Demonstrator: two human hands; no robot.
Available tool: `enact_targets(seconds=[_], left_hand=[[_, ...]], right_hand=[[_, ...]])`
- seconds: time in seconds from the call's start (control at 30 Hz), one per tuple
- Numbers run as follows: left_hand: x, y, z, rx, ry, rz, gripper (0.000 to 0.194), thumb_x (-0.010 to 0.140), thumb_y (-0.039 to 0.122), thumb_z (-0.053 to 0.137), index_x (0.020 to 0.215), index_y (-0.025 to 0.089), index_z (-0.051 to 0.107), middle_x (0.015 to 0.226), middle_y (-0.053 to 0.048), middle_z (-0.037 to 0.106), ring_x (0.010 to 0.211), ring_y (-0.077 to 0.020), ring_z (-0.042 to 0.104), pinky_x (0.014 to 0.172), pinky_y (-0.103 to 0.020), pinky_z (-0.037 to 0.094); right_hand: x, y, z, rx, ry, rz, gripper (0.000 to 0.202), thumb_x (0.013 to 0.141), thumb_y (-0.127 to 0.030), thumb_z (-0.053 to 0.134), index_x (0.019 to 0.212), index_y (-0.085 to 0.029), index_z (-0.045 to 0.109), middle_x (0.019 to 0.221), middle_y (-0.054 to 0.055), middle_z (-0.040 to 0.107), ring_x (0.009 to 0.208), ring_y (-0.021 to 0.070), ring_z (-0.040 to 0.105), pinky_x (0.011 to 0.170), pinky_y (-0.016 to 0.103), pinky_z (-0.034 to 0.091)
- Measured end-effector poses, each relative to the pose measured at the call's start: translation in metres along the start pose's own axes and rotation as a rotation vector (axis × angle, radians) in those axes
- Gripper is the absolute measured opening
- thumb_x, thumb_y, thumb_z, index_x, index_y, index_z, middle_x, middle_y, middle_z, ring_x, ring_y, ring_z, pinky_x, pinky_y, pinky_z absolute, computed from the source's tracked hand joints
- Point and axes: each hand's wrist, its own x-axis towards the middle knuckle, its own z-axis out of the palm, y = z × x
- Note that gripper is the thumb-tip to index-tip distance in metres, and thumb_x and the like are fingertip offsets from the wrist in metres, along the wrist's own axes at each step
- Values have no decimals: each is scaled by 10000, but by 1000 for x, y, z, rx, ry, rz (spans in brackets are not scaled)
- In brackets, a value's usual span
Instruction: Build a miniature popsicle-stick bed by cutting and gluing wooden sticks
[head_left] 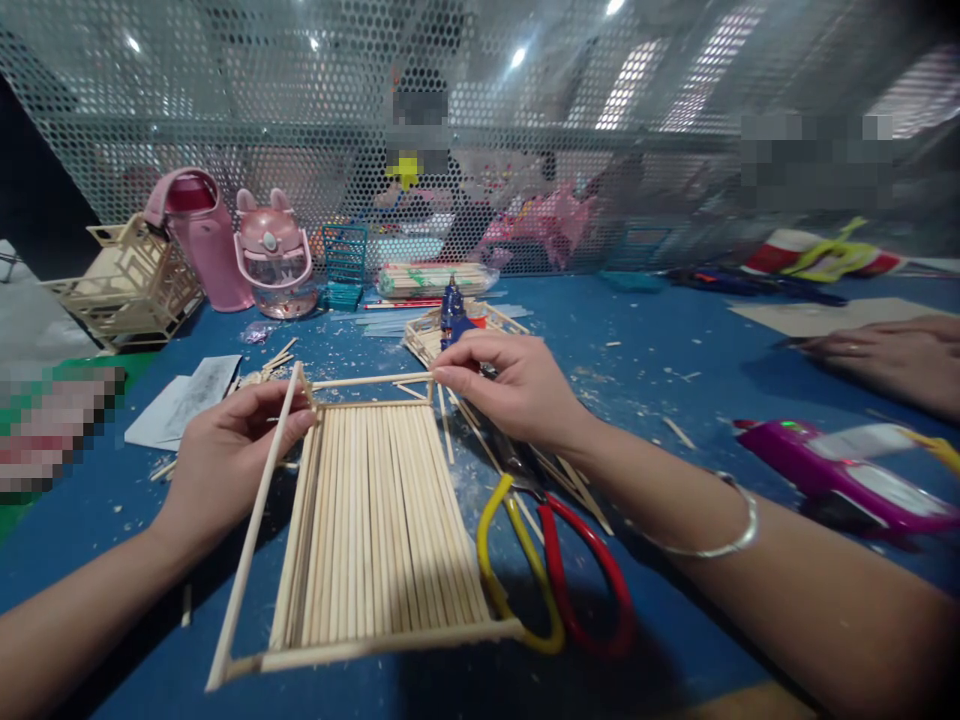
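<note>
A small frame of wooden sticks [375,520], with a floor of sticks laid side by side, lies tilted in front of me. My left hand [217,455] pinches its far left corner between thumb and fingers, beside a long raised stick [259,520] along the left side. A thin crosswise wooden stick [367,381] spans the far edge, above the floor. Its right end is between the thumb and fingertips of my right hand [510,380]. Scissors [551,545] with one yellow and one red handle lie right of the frame, blades partly hidden under my right hand.
Loose sticks [589,495] and scraps litter the blue table [697,620]. Behind stand a pink bottle [214,250], a rabbit-eared bottle [276,265] and a stick model [127,285]. A purple device [817,470] lies at right, near another person's hands [892,355]. Perforated metal mesh [247,130] borders the back.
</note>
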Motion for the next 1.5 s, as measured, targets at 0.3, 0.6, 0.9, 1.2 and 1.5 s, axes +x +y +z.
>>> enact_targets(seconds=[0.3, 0.6, 0.9, 1.2, 1.5], left_hand=[[0, -1, 0, -13, 9, -8, 207, 690, 298, 660, 881, 218, 659, 800, -22, 703, 707, -165, 648, 594, -260, 536], [0, 0, 0, -20, -12, -11, 221, 694, 310, 655, 893, 215, 643, 818, -22, 692, 726, -169, 636, 605, -264, 523], [10, 0, -4, -98, 18, -123, 373, 729, 431, 577, 987, 162, 560, 782, -17, 578, 656, -134, 544, 535, -232, 449], [11, 23, -34, 23, -19, -181, 321, 766, 392, 554, 999, 172, 531, 805, 2, 544, 684, -112, 516, 584, -205, 412], [-75, 26, -62, 69, -12, -301, 480, 652, 525, 618, 1000, 204, 540, 824, -1, 586, 610, -123, 502, 578, -233, 443]], right_hand=[[0, 0, 1, -20, -2, -25, 120, 740, -204, 609, 644, -155, 664, 576, 8, 612, 545, 99, 525, 542, 238, 398], [0, 3, -2, 179, 230, 124, 207, 835, -196, 403, 872, -174, 605, 584, -22, 502, 533, 97, 463, 517, 237, 365], [10, -14, -29, -174, -160, 254, 150, 765, -239, 520, 639, -171, 476, 563, -30, 450, 507, 83, 390, 496, 221, 307], [-100, -62, -46, -246, -748, 110, 475, 796, -425, 551, 1214, -200, 534, 1340, 118, 442, 1230, 265, 387, 1002, 424, 320], [-123, -40, -68, -124, -628, 234, 372, 828, -318, 519, 1184, -226, 571, 1321, 67, 484, 1251, 233, 391, 1039, 435, 300]])
